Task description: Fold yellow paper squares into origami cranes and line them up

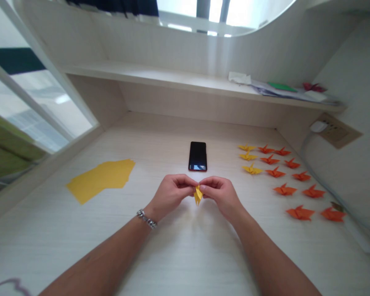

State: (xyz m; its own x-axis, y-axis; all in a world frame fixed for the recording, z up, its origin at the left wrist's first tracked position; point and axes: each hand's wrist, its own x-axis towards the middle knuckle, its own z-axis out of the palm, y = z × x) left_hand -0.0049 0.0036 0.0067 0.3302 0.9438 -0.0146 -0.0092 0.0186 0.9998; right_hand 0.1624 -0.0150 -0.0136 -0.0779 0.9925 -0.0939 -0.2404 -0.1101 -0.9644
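Between my two hands is a small piece of folded yellow paper [198,195], narrow, with points hanging downward. My left hand [174,190] pinches its upper left side between thumb and fingers. From the other side, my right hand [219,191] grips it the same way, and the fingertips of both hands nearly meet at its top. The fingers hide part of the folds. Just beyond the hands a black phone [197,156] lies flat on the desk.
Yellow paper sheets [101,176] lie overlapped at the left. Several orange paper cranes [284,189] and three yellow paper cranes [252,169] stand in rows at the right. A grey cable [327,189] runs along the right wall from a socket [337,130]. A shelf [172,80] spans the back.
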